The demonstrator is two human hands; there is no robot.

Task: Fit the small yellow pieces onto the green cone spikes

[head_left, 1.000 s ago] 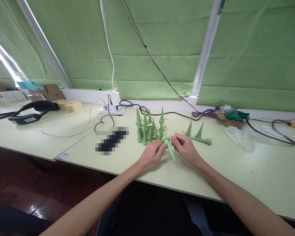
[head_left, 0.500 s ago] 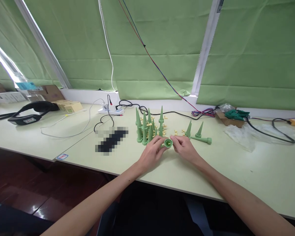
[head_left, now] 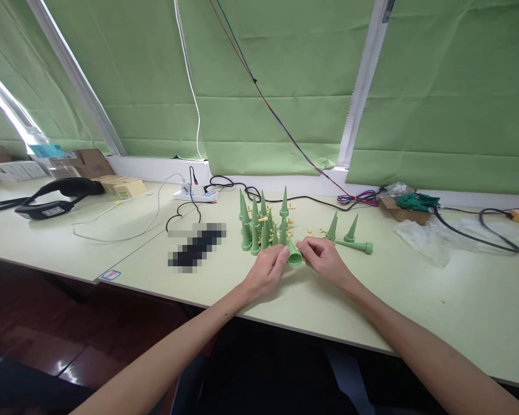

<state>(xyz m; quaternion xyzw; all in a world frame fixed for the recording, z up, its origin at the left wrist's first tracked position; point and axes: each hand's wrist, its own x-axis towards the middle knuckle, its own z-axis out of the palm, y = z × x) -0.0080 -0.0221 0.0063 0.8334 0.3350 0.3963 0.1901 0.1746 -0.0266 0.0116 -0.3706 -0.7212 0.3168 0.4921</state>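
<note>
A green cone [head_left: 294,256] is held over the table with its hollow round end toward me. My left hand [head_left: 266,271] grips it from the left, fingers closed. On its right side, my right hand [head_left: 322,256] is pinched at the cone's edge; whatever small piece lies between those fingertips is hidden. Just behind my left hand several green cones [head_left: 255,216] stand upright in a group, with small yellow pieces [head_left: 290,206] among them. Right of my right hand are two upright cones [head_left: 351,228] and one lying on its side [head_left: 360,246].
A blurred dark object [head_left: 196,248] lies left of the cones. Behind it is a power strip [head_left: 195,196] with cables. A black headset [head_left: 58,199] is at the left. An open cardboard box [head_left: 404,212] and clear plastic bags [head_left: 428,239] are at the right.
The held cone has tilted, its open end now lower and more of its outside showing. My left fingers have shifted around it, and my right hand remains beside it.
</note>
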